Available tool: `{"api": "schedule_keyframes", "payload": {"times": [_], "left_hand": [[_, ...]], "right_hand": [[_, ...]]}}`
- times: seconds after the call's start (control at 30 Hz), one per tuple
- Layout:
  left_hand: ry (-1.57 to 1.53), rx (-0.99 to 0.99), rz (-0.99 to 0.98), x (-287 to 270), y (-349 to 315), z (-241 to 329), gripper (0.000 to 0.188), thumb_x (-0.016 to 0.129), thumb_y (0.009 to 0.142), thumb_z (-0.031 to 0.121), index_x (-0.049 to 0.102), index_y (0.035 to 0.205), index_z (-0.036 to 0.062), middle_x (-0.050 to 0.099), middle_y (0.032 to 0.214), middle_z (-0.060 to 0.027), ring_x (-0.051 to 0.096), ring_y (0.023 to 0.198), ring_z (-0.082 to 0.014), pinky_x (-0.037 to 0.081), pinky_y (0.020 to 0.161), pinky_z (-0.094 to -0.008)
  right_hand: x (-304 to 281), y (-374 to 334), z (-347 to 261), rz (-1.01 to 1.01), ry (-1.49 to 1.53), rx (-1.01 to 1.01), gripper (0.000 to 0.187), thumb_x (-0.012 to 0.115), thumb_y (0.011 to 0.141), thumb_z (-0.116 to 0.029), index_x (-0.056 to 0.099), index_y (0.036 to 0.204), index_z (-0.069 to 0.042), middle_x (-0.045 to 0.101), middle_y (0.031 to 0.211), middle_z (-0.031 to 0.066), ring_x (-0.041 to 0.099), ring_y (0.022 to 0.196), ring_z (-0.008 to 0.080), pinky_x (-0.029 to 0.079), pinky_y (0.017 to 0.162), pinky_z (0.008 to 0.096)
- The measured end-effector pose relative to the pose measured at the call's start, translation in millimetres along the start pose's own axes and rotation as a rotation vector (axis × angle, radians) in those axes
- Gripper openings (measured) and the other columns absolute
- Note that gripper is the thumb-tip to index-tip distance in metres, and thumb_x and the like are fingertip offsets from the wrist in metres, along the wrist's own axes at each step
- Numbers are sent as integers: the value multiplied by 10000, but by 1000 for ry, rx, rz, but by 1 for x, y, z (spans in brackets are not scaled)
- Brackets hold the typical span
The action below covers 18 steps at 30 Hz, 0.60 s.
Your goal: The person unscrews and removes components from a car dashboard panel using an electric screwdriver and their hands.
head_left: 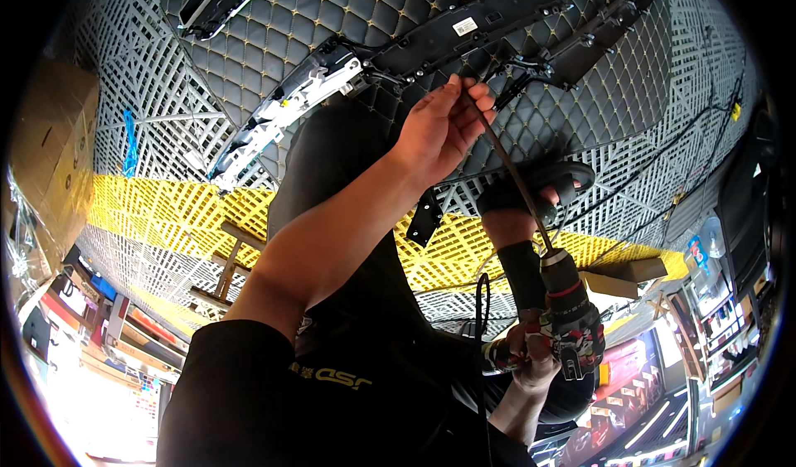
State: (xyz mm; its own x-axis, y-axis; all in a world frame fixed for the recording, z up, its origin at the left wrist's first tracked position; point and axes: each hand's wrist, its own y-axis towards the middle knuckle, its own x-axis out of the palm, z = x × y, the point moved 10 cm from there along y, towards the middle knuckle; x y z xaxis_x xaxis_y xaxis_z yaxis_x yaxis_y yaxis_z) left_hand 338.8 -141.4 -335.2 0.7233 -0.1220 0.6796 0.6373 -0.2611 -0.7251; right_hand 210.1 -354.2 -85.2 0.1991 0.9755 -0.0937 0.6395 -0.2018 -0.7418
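My left hand [435, 131] is closed, its fingertips pinching the far end of a long, thin dark rod [514, 173]. That rod runs down to the chuck of a power drill [572, 301] with a patterned body and a red ring. My right hand [537, 366] grips the drill low on the right, its fingers partly hidden. Just beyond my left hand lies a long black trim panel [431, 40] with a white label. A silver-white trim section [311, 94] lies at its left end, and another dark strip [597, 44] with small fittings lies to the right.
The parts lie on a black quilted mat [249, 61] over grey and yellow grid flooring [166, 210]. A cardboard box [54, 135] stands at the left. A sandalled foot [551, 189], a small black bracket [424, 218] and dark cables [663, 156] are nearby.
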Motion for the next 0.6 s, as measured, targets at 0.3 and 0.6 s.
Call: {"api": "schedule_keyframes", "payload": {"times": [0.3, 0.6], "left_hand": [[-6, -59, -88, 11, -3, 0, 261, 507, 1101, 308, 617, 1159, 79, 677, 1085, -21, 675, 1019, -162, 572, 956, -339], [452, -59, -162, 47, -3, 9, 483, 500, 1097, 367, 539, 1414, 4, 676, 1281, -117, 669, 1127, -253, 558, 981, -368]], "right_hand": [[1, 1, 3, -21, -29, 44, 477, 784, 858, -284, 613, 1139, 62, 567, 610, 41, 476, 488, 94, 399, 493, 239], [4, -3, -7, -149, 90, -48, 536, 800, 879, -306, 598, 1213, 62, 615, 766, 64, 521, 521, 115, 424, 517, 260]]}}
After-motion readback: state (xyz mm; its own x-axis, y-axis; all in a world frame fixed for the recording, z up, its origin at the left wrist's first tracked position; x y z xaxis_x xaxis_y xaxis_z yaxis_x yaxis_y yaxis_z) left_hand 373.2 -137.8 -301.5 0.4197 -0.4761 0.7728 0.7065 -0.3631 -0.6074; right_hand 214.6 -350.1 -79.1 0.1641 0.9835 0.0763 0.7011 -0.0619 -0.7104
